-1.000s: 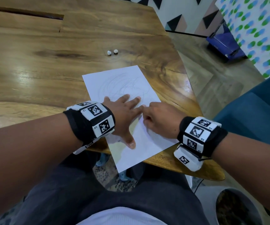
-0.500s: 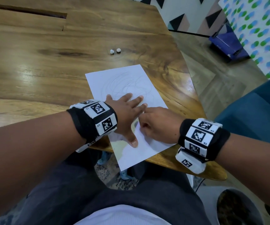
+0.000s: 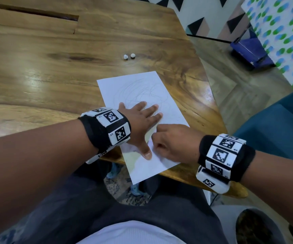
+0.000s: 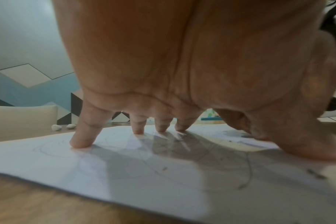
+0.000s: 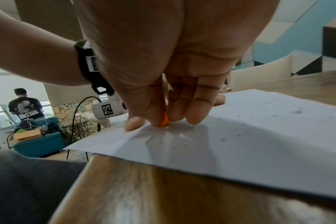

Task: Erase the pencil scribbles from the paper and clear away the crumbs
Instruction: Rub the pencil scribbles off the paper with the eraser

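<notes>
On paper (image 3: 170,110), hands press, pinching eraser (image 5: 165,121).

This looks like a shared office or lounge space. A broad wooden table (image 3: 57,64) stands by walls painted with geometric triangles (image 3: 196,25) and coloured dots (image 3: 286,32), with teal upholstered seating (image 3: 274,131) beside it. In the right wrist view, a person (image 5: 26,104) stands near windows, wire-legged chairs (image 5: 77,121) and a mosaic-tiled panel (image 5: 67,112).
</notes>
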{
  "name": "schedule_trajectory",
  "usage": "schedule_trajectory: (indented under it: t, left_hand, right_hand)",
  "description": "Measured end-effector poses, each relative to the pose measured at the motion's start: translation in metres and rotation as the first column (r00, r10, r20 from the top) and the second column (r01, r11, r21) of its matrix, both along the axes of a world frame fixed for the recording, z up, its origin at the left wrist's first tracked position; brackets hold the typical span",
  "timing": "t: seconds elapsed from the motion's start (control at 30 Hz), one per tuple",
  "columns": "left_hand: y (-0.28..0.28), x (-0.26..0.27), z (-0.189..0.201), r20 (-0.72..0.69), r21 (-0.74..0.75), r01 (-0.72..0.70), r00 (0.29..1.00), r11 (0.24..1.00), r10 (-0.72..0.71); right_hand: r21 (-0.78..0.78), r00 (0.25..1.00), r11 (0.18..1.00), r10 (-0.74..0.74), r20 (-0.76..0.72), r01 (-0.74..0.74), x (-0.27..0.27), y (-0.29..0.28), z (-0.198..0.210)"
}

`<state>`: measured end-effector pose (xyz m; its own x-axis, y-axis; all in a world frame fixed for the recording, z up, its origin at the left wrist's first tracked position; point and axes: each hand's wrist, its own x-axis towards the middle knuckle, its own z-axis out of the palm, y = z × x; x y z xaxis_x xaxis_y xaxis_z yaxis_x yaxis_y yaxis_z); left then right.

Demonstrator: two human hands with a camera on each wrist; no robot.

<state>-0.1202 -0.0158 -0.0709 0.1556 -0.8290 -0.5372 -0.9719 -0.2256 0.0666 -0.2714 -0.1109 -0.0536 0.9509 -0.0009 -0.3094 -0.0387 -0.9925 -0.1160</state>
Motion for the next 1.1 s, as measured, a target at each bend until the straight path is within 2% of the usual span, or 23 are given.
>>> schedule_trajectory:
  t: [0.1, 0.23, 0.3, 0.37, 0.47, 0.53, 0.7, 0.83, 1.0, 1.1]
  left_hand:
    - [0.001, 0.001, 0.0, -0.004, -0.001, -0.007, 1.0, 1.0, 0.007]
    - [0.002, 0.0, 0.002, -0.001, 0.009, -0.009, 1.0, 1.0, 0.009]
    - [0.002, 0.0, 0.003, -0.002, 0.012, -0.011, 1.0, 1.0, 0.011]
    - [0.002, 0.001, 0.002, -0.017, 0.005, -0.017, 1.0, 1.0, 0.017]
    - [0.001, 0.001, 0.002, -0.028, 0.004, -0.021, 0.999, 1.0, 0.021]
    - [0.001, 0.0, 0.002, -0.022, 0.008, -0.02, 1.0, 1.0, 0.02]
    - [0.008, 0.001, 0.003, -0.021, -0.038, -0.002, 1.0, 0.999, 0.001]
    - [0.02, 0.012, 0.003, 0.003, -0.037, -0.024, 1.0, 0.999, 0.024]
    - [0.037, 0.029, 0.004, 0.007, -0.01, -0.092, 0.996, 0.996, 0.092]
    - [0.036, 0.029, 0.002, 0.018, -0.011, -0.088, 0.996, 0.996, 0.088]
  right_hand:
    - [0.028, 1.0, 0.999, -0.018, 0.019, 0.018, 0.005, -0.009, 0.0]
    - [-0.056, 0.969, 0.968, -0.244, 0.048, 0.246, 0.02, -0.043, 0.004]
    - [-0.106, 0.957, 0.952, -0.282, 0.064, 0.287, 0.023, -0.047, 0.002]
    - [-0.061, 0.971, 0.969, -0.236, 0.042, 0.239, 0.021, -0.031, 0.003]
    - [0.077, 0.995, 0.994, -0.077, 0.065, 0.072, 0.013, 0.002, 0.005]
    - [0.107, 0.995, 0.994, -0.044, 0.085, 0.034, 0.014, 0.009, 0.005]
    - [-0.034, 0.957, 0.957, -0.287, 0.05, 0.289, 0.032, -0.037, 0.005]
    - [-0.035, 0.909, 0.909, -0.412, 0.065, 0.415, 0.039, -0.059, 0.004]
    - [-0.078, 0.916, 0.914, -0.391, 0.089, 0.397, 0.036, -0.053, 0.002]
    - [-0.102, 0.969, 0.964, -0.246, 0.019, 0.246, 0.027, -0.027, 0.003]
